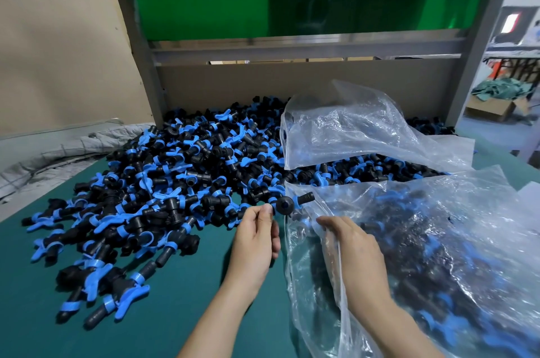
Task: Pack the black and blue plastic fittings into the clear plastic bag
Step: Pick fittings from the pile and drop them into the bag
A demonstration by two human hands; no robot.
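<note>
The step in hand is the transfer of one piece from the heap into the bag. The left grip, just below the middle of the frame, pinches a single fitting between thumb and fingertips. The piece is lifted clear of the desk, right at the near edge of the bag's mouth, with its black stub pointing to the right over the plastic.

The right grip, just right of centre, is curled on the rim of the clear plastic bag and appears to hold the mouth open. Part of the film lies over the wrist, so the exact hold of the fingers is hard to read. The bag fills the lower right of the frame and already carries many black and blue pieces.

The loose fittings spread across the left and centre of the green desk in a large heap, so most of the job looks undone. A second bag lies crumpled on the heap at the upper right.

The next move likely calls for carrying the pinched piece a little further right, past the rim, and letting go once it is inside. The mouth must be kept wide so the blue wings do not snag the film.
</note>
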